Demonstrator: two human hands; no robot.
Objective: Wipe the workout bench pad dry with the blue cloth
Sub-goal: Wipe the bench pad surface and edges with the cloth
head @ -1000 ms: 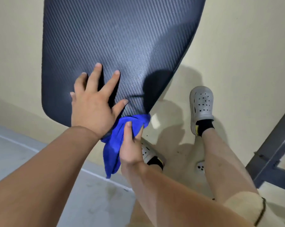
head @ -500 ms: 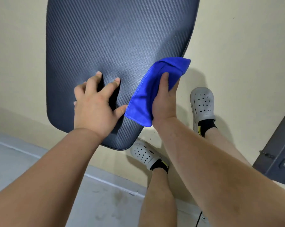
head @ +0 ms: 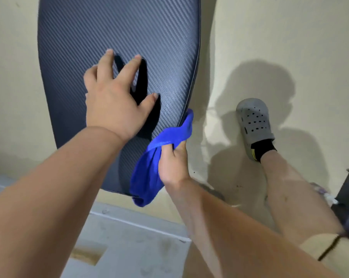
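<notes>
A pale cream floor (head: 269, 37) fills most of the frame, meeting a grey slab with a light edge strip along the lower left. Across the upper left and centre lies the bench pad (head: 117, 33), dark with a woven carbon-style texture and a thin pale seam down its right edge.

The left hand (head: 115, 103) presses flat on the middle of the pad, its fingers (head: 104, 63) spread wide and gripping nothing; it appears to be steadying the pad. The right hand (head: 172, 163) sits at lower centre, its fingers curled tightly around the bunched blue cloth (head: 149, 171). The top of the cloth touches the pad's right seam, and the rest hangs down over the pad's lower right corner and just past its bottom edge.

On progress, this looks like the middle of the job: the cloth is working the lower right edge and corner. The pad shows a soft sheen near that seam, but whether that is leftover moisture or just light cannot be told. No drops or streaks are plainly visible elsewhere, so how much remains is uncertain.

No containers appear anywhere in view. A grey clog (head: 253, 125) is planted on the floor at centre right.
</notes>
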